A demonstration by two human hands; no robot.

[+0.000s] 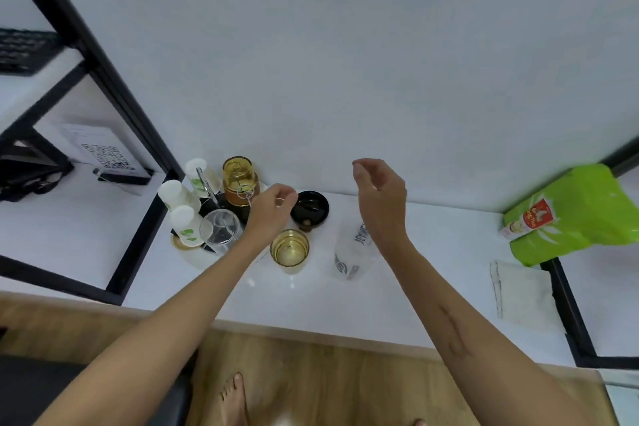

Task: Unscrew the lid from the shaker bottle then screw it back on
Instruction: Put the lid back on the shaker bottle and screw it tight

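Note:
The shaker bottle (352,251) is a translucent cup with dark print, standing on the white counter (432,252) with its lid off. Its black round lid (311,206) lies flat on the counter behind and to the left of the bottle. My left hand (271,209) hovers just left of the lid with its fingers loosely curled and nothing in them. My right hand (380,194) is raised above the bottle, its fingers apart and curved, and it holds nothing. Its wrist hides part of the bottle's right side.
An amber glass (289,249) stands left of the bottle. A tray at the left holds an amber jar (240,180), paper cups (178,195) and a clear glass (221,228). A green bag (574,214) and folded cloth (522,290) lie at the right. Black shelf frames (138,135) flank the counter.

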